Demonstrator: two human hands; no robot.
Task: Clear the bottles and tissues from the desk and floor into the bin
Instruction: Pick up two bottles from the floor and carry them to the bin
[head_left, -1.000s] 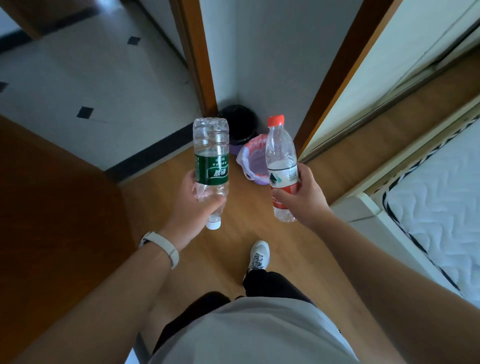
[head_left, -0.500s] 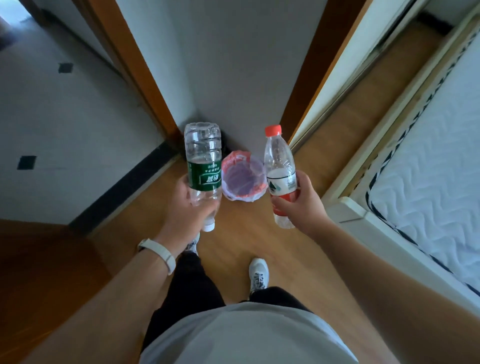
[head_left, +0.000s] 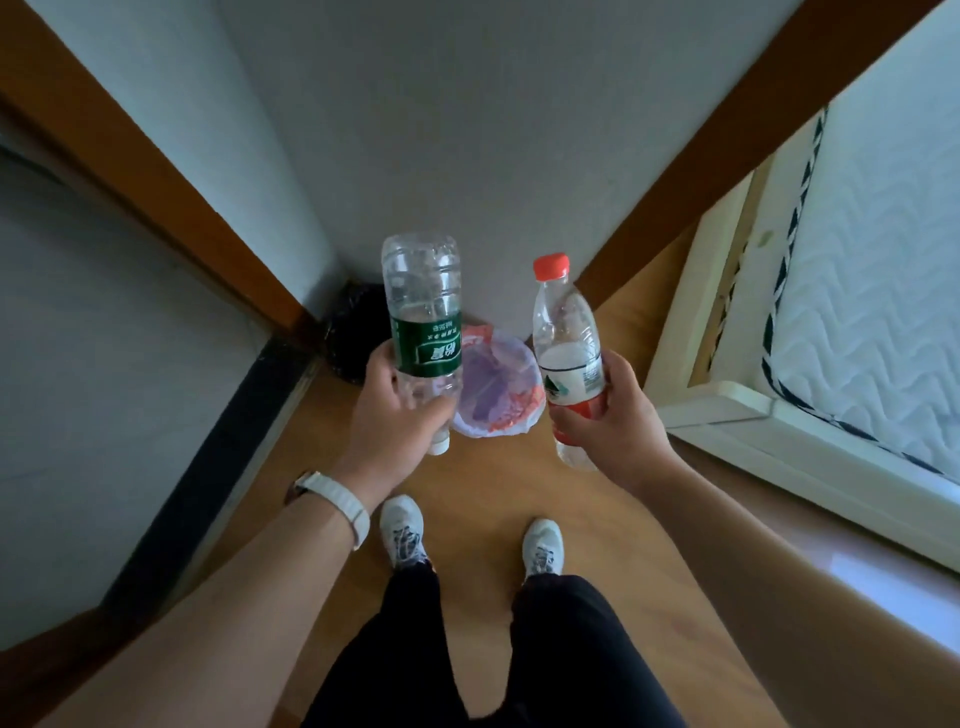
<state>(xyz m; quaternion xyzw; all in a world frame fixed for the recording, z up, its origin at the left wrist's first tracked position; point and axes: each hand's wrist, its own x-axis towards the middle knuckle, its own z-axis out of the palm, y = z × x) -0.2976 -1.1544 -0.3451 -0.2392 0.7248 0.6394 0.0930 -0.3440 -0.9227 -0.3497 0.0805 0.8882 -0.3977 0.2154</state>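
Observation:
My left hand (head_left: 387, 415) grips a clear bottle with a green label (head_left: 423, 322), held upside down with its white cap at the bottom. My right hand (head_left: 608, 421) holds a clear bottle with a red cap and red-and-white label (head_left: 563, 338), upright. Both bottles hang above the floor on either side of the bin (head_left: 496, 387), a small one lined with a pale purple and red bag, standing on the wood floor in the wall corner. The bottles and hands partly hide the bin's rim.
A dark round object (head_left: 358, 332) sits in the corner behind the bin. A bed with a white quilted mattress (head_left: 857, 312) and pale frame runs along the right. A wooden door frame (head_left: 171, 202) and doorway lie to the left. My feet in white shoes (head_left: 402, 530) stand just short of the bin.
I have stepped closer to the bin; both feet now stand side by side before it. The bottles stay held in the same hands, now straddling the bin.

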